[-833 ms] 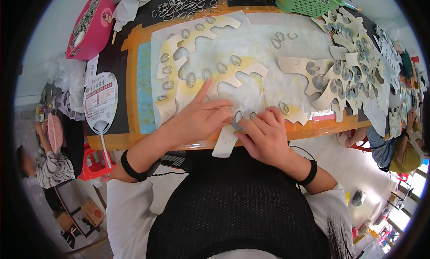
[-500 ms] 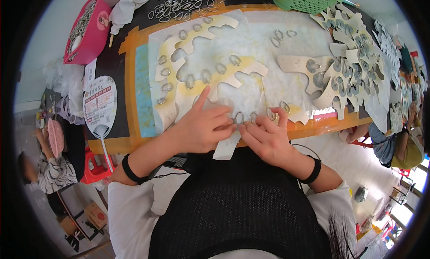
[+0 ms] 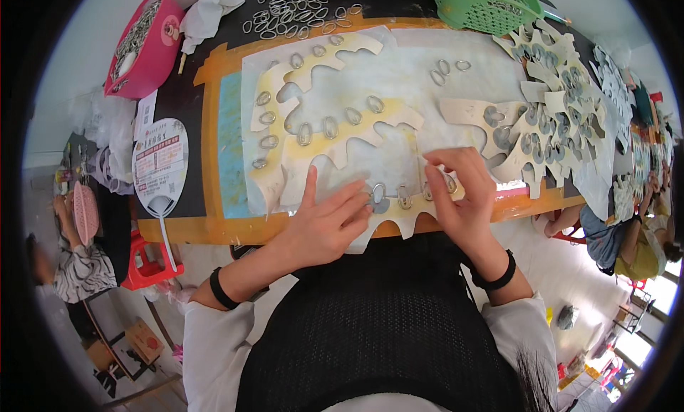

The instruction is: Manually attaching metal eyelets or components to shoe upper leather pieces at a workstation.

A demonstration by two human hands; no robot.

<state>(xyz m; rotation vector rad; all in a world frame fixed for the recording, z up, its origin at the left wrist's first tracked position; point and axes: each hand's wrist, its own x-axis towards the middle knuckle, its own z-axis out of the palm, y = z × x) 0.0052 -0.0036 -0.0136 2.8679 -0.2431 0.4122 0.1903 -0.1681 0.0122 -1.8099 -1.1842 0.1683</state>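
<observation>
A pale, scallop-edged strip [image 3: 420, 223] with a yellowish glued band lies at the table's near edge. Oval metal rings stand along it, and a grey round patch [image 3: 382, 206] shows by the leftmost ring [image 3: 378, 192]. My left hand [image 3: 324, 223] is beside that end, fingers stretched out, the fingertips near the ring. Over the strip's right part, my right hand [image 3: 467, 191] is curved, thumb and forefinger tips close but apart; it hides some of the rings there. Farther off lie two similar strips, the middle strip [image 3: 356, 132] and the back-left strip [image 3: 313, 64], both bearing rings.
Loose rings [image 3: 299, 11] are scattered at the back. A pink basket [image 3: 146, 45] and a green basket [image 3: 484, 6] hold more metal pieces. Strips with grey patches [image 3: 545, 120] are heaped at right. A hand fan [image 3: 160, 162] lies left; other people sit at both sides.
My right hand has lifted off the strip, away from me. My left hand has drawn back slightly, its fingers straighter. The grey patch by the leftmost ring now shows.
</observation>
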